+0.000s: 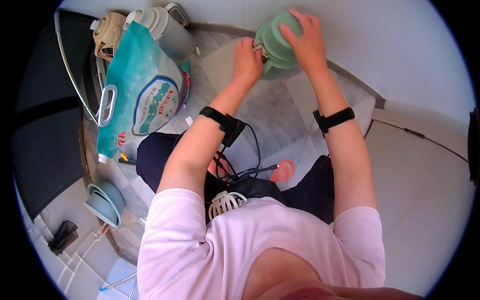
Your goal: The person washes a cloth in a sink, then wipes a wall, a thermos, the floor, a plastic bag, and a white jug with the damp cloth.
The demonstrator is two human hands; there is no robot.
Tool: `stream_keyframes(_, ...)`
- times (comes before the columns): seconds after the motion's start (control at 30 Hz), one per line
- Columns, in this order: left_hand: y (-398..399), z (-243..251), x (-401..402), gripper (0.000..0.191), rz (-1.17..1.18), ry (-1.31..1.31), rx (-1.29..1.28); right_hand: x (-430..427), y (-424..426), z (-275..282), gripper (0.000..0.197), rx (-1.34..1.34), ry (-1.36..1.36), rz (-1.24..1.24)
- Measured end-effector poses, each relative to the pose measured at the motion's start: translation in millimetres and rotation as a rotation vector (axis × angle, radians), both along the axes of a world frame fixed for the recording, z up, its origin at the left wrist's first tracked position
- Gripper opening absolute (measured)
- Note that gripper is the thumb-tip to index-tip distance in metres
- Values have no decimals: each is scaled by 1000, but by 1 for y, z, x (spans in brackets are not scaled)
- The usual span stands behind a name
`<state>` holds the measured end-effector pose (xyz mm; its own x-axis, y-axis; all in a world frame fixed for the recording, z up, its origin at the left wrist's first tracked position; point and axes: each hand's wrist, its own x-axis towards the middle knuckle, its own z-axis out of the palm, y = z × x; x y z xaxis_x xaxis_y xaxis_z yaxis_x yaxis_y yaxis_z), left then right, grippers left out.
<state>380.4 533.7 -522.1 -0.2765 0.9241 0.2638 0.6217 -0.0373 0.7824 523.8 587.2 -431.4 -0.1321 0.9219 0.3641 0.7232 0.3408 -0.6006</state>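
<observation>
A pale green rounded container point(273, 44) with stepped rings, perhaps a thermos jug, stands tilted by the wall at the top of the view. My right hand point(309, 43) is spread over its upper end, fingers and thumb gripping the smooth cap-like part. At its left side my left hand point(248, 62) holds a crumpled greyish cloth point(258, 45) against the green surface. My left fingertips are partly hidden by the cloth and the container.
Left of my arms stand a large teal detergent bag point(125, 71), a grey thermos jug point(174, 39) and a beige jug point(108, 32). Black cables point(240, 174) hang over my lap. Blue basins point(107, 202) sit lower left; a cabinet point(416, 180) is at right.
</observation>
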Motion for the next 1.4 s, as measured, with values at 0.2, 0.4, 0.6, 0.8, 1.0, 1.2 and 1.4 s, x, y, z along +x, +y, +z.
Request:
stream_keyframes(0.2,105,0,-31,18,-203,-134,51,-8,0,3,49,-10,18,11)
stream_keyframes(0.4,72,12,-25,19,-289,-20,123,-6,-2,7,47,-2,5,-22)
stream_keyframes(0.6,-9,24,13,18,-139,-128,84,-5,-2,6,46,-7,-11,-34)
stream_keyframes(0.8,60,20,-12,18,-116,32,92,-5,-3,3,45,34,26,0)
stream_keyframes(1.0,63,21,-13,18,-175,-41,-17,-8,-2,3,47,36,17,-1)
stream_keyframes(1.2,-27,30,19,27,-193,-52,-158,-8,-2,6,47,2,2,-33)
stream_keyframes(1.4,-61,86,22,32,-419,-181,-397,16,1,0,52,-11,108,64)
